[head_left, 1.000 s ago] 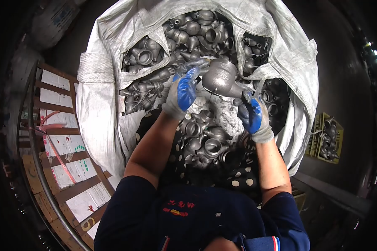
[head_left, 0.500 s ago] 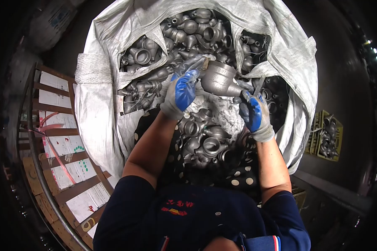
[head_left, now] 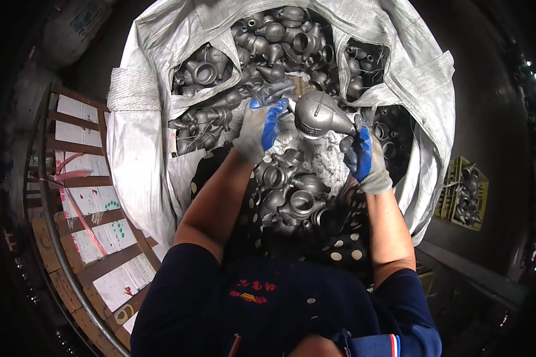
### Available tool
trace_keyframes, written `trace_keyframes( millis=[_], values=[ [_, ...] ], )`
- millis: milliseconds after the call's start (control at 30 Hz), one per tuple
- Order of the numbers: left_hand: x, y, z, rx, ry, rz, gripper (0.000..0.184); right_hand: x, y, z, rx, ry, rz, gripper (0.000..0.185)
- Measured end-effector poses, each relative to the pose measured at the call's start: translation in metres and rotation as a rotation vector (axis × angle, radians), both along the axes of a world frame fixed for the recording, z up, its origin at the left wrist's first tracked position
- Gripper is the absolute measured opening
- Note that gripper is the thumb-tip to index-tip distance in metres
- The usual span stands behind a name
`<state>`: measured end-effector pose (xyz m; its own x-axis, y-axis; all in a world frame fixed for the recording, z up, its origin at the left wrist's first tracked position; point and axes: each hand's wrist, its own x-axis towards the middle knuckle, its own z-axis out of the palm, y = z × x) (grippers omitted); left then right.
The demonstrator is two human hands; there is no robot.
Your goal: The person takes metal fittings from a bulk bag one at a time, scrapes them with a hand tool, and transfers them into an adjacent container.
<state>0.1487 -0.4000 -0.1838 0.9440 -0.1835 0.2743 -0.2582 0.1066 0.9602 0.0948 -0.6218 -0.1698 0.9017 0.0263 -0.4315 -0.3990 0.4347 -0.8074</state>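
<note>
Facing a big white bag (head_left: 136, 143) holding lots of grey castings (head_left: 274, 44). Having a yellow crate (head_left: 485, 193) with more metal pieces off to the right. Leaning over a loose pile (head_left: 302, 203) on dotted cloth (head_left: 346, 250), between forearms. Holding left hand (head_left: 262, 128) at the wide side of the held casting (head_left: 323, 112), fingers partly bent; being unable to tell whether touching or grasping. Gripping its narrow neck in right hand (head_left: 366, 152), fingers curling round. Holding it just beyond the pile, between both hands, neck pointing right.
</note>
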Motion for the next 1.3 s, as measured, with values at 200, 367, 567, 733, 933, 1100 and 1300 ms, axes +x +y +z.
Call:
trace_keyframes(
  millis=[200, 367, 567, 733, 933, 1100, 1300],
  values=[
    [0.002, 0.006, -0.011, 0.047, 0.163, -0.022, 0.034, 0.0, -0.005, -0.009, -0.156, -0.086, -0.008, 0.027],
    [0.003, 0.011, -0.026, 0.11, 0.151, -0.022, 0.035, -0.006, -0.006, -0.003, -0.047, -0.115, -0.032, 0.021],
    [-0.002, 0.005, -0.009, 0.05, 0.202, -0.027, 0.029, -0.006, -0.013, -0.009, -0.181, -0.244, 0.103, 0.014],
    [-0.009, -0.001, -0.004, -0.47, 0.605, -0.099, 0.028, -0.009, -0.016, -0.014, 0.021, -0.073, 0.043, 0.017],
    [-0.021, 0.0, -0.015, -0.622, 0.501, -0.142, 0.019, -0.011, 0.003, -0.012, -0.267, -0.345, 0.116, 0.028],
    [-0.047, 0.045, 0.033, -0.556, 0.368, 0.122, 0.015, -0.014, 0.006, -0.014, 0.078, -0.112, 0.385, 0.032],
    [-0.112, 0.18, 0.147, -0.286, 0.165, 0.693, 0.012, -0.02, 0.011, 0.0, 0.053, -0.14, 0.389, 0.034]
  ],
)
